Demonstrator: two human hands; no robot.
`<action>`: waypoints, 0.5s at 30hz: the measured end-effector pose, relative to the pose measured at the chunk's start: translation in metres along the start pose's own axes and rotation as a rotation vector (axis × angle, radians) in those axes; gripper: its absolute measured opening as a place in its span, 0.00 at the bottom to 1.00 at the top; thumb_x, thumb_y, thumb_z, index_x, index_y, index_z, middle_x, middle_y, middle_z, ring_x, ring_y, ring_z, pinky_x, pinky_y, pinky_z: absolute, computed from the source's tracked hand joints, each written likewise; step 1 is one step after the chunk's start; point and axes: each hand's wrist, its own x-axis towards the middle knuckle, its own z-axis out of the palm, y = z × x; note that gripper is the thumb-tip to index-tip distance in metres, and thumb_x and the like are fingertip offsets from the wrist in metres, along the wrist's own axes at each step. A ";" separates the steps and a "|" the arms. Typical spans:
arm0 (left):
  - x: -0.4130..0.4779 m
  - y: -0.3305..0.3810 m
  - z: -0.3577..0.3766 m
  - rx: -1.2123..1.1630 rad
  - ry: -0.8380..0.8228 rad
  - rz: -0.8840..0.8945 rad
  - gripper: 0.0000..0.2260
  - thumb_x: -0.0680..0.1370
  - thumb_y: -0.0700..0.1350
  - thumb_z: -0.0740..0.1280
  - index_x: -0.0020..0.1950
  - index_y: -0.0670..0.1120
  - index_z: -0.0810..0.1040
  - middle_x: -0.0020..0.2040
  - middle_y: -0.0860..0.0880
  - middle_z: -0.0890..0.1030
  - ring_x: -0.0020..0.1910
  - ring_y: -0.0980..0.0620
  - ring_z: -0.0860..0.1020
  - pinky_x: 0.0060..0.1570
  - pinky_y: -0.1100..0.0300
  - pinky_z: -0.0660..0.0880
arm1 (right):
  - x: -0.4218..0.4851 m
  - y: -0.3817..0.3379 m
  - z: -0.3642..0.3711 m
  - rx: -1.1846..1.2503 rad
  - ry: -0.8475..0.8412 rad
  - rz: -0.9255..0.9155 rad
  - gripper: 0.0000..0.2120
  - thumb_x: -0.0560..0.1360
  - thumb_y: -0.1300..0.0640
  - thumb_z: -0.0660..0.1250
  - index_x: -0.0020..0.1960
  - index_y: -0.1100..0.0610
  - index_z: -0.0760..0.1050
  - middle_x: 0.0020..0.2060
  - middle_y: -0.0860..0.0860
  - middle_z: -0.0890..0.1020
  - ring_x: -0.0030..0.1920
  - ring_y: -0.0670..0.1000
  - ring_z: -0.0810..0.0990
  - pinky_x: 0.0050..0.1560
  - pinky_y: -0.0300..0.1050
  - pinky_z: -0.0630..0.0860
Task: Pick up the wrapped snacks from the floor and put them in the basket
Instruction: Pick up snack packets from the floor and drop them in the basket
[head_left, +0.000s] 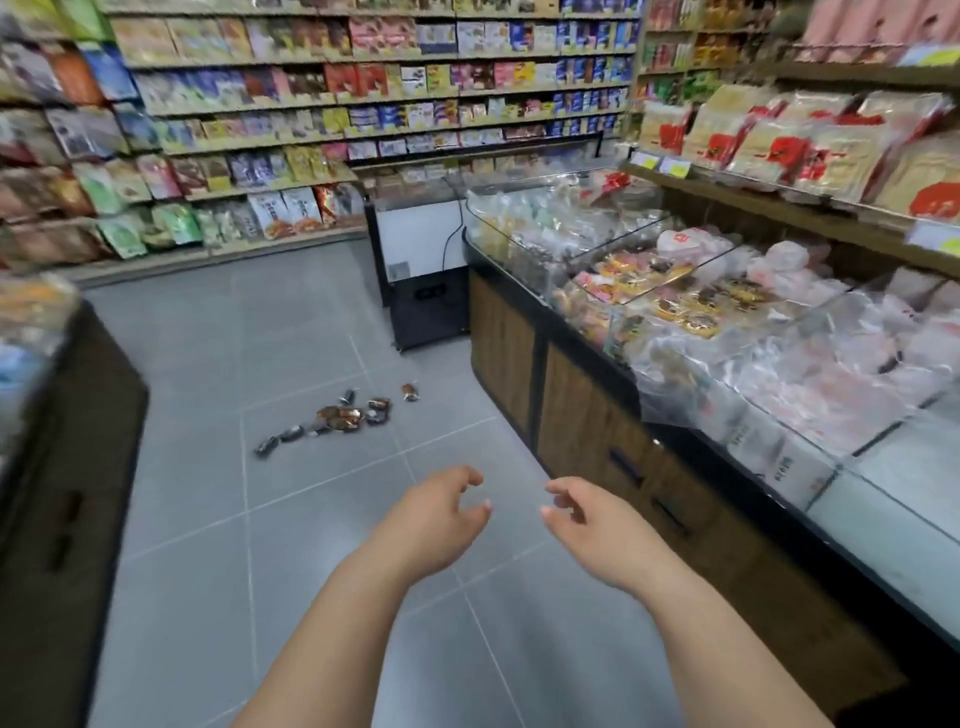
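**Status**

The left grip (436, 512) and the right grip (592, 525) are held out in front of the person, above the floor (208, 364). The fingers of both are loosely curled and spread, and neither has hold of anything. The wrapped snacks (343, 415) lie on the grey tiles well ahead of both grips, near the corner of the display surface (504, 343). Most of them form 1 overlapping cluster. 1 stray wrapper (410, 392) lies apart on the cluster's far right, and 2 dark wrappers (291, 433) trail off to its left. The basket is not in view.

**Probable faults and causes**

1. Pieces left behind. The outlying wrappers are dark and small against the tiles, so a sweep of the cluster alone would likely miss them. The view is too blurred to give an exact count, so the floor should be checked once the grips are clear.
2. Dropped pieces. The wrappers look glossy. Scooping several at once with either grip risks some sliding out.
3. Crushed snacks. A step taken too far forward would land on the scatter.
4. Contact with fixtures. The stray wrapper lies near the display surface corner and the freezer cabinet (421, 244). Bending towards it could bring a head or shoulder against either.
5. Delayed deposit. The basket must be found before the grips are loaded.
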 end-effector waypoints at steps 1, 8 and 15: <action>0.001 -0.014 -0.007 0.024 -0.001 -0.021 0.18 0.80 0.52 0.61 0.69 0.49 0.69 0.68 0.49 0.72 0.66 0.52 0.70 0.59 0.65 0.64 | 0.010 -0.010 0.010 -0.029 -0.035 -0.010 0.20 0.78 0.46 0.61 0.69 0.49 0.68 0.63 0.47 0.75 0.62 0.47 0.74 0.57 0.36 0.66; 0.020 -0.098 -0.040 0.085 0.020 -0.187 0.19 0.79 0.55 0.61 0.68 0.51 0.70 0.65 0.51 0.73 0.64 0.52 0.72 0.63 0.58 0.68 | 0.081 -0.066 0.060 -0.121 -0.218 -0.132 0.22 0.79 0.47 0.59 0.71 0.51 0.66 0.68 0.49 0.72 0.66 0.48 0.70 0.61 0.36 0.64; 0.089 -0.153 -0.073 0.022 0.109 -0.314 0.17 0.79 0.54 0.61 0.66 0.51 0.71 0.63 0.51 0.74 0.56 0.53 0.76 0.58 0.59 0.71 | 0.192 -0.104 0.085 -0.148 -0.313 -0.242 0.21 0.80 0.46 0.59 0.71 0.51 0.66 0.67 0.49 0.72 0.66 0.48 0.71 0.57 0.33 0.62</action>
